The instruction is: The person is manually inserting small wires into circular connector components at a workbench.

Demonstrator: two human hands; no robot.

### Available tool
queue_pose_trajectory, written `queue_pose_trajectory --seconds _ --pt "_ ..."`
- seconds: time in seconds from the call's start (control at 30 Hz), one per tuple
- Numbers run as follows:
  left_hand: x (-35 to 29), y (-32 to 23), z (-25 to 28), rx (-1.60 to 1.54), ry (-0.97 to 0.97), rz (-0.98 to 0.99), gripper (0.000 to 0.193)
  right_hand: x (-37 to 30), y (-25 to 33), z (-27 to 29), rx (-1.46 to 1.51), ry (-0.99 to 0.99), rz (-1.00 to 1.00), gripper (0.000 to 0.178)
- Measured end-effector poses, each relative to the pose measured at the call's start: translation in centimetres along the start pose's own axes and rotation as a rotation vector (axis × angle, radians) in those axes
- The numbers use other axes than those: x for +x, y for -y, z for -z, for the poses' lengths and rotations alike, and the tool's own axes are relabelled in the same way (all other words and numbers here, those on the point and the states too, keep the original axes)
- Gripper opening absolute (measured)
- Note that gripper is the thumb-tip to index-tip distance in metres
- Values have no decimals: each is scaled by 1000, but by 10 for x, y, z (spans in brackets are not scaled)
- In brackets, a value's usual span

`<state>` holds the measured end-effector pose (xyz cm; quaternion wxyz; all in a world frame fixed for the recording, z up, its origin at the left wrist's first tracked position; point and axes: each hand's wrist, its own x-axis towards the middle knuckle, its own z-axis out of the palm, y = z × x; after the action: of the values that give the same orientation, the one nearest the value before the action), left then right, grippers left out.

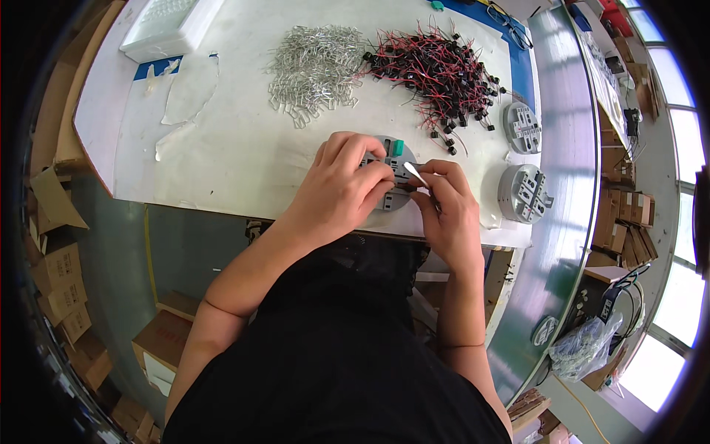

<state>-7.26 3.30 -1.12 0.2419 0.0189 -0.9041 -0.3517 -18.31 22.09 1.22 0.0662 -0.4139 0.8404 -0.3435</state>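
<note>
A round grey fixture (401, 200) with slotted blocks and a green piece (398, 149) on top sits near the table's front edge. Over its left side, my left hand (336, 181) is closed, fingertips pressed together at the middle of the fixture; what they grip is hidden. At the right side my right hand (452, 211) is pinched around a thin stick with a white tip (415, 173), which slants up and left over the fixture. Its thumb and index finger are close to the fixture's edge, where a small dark part is barely visible.
Behind my hands lie a heap of bent metal wire pieces (316, 70) and a heap of small black parts with red and black wires (444, 74). Two more round grey fixtures (523, 127) stand at the right. A white foam tray (166, 29) is at the far left.
</note>
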Motion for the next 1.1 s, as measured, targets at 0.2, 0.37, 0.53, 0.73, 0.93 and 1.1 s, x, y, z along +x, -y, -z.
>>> queue_pose_trajectory --seconds 0.2,0.37,0.53,0.73,0.93,1.1 --pt "-2 3 -6 -72 13 81 17 9 11 5 -218 21 166 22" --pt "-2 2 -7 -114 20 155 20 11 22 10 -383 94 204 21" --pt "-2 6 -7 -188 20 176 19 17 36 14 -545 187 218 20" --pt "-5 6 -10 -180 -13 202 16 21 18 11 -175 160 218 3" --pt "-1 2 -12 -118 -40 207 15 18 -4 -20 1442 -257 27 35" --pt "-1 6 -14 -165 -54 218 12 27 -1 -52 1284 -290 138 43"
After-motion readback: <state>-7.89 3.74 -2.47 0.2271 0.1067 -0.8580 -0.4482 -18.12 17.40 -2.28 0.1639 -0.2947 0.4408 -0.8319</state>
